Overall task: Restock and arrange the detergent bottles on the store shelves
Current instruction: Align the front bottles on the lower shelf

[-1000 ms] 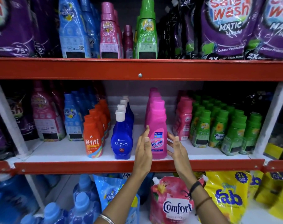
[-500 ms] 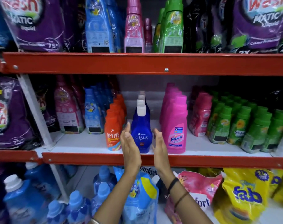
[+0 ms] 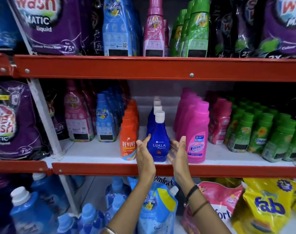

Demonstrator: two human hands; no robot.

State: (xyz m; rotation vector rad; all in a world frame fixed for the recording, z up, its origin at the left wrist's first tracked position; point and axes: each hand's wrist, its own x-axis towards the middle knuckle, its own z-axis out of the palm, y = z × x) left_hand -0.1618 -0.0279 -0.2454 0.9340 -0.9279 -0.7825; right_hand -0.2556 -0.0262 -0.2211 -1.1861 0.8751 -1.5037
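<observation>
Two hands (image 3: 144, 154) (image 3: 177, 153) flanking glossy, teardrop-shaped Ujala bottle (image 3: 158, 141) — white-capped

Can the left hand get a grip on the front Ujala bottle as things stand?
Probably yes. The left hand is open right at the left side of the front Ujala bottle, in the gap between it and the Revive bottle. Nothing blocks it; the right hand flanks the other side.

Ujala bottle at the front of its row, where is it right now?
The front Ujala bottle stands at the middle shelf's front edge, centre of the head view, between the orange Revive bottle and pink Vanish bottle, flanked by both hands.
</observation>
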